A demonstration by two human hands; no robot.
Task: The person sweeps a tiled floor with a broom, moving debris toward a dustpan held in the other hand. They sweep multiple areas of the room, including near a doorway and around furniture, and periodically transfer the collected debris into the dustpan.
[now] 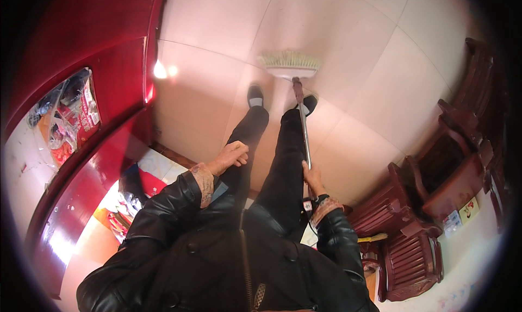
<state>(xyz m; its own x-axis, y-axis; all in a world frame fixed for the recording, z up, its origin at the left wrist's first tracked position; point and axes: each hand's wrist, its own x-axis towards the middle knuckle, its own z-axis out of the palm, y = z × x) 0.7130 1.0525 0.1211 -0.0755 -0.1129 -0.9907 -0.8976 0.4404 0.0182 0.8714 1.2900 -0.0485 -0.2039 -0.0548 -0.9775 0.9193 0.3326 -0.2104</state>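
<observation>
My right hand (312, 178) is wrapped round the metal handle of a broom (305, 132). The handle runs away from me along my right leg, down to a brown socket on a pale broom head (292, 72). Its pale greenish bristles fan out on the far side, over the floor just beyond my shoes. In front of my left thigh, my left hand (231, 155) hangs with its fingers curled in, and no object shows in it. A small device on a dark strap (308, 205) sits at my right wrist.
Pale tiles (348, 45) cover the floor. A glossy red wooden cabinet (122, 73) stands along the left, with plastic-wrapped things (70, 116) beside it. Dark red slatted wooden chairs (410, 263) line the right side. A yellow-handled object (372, 238) lies by one chair.
</observation>
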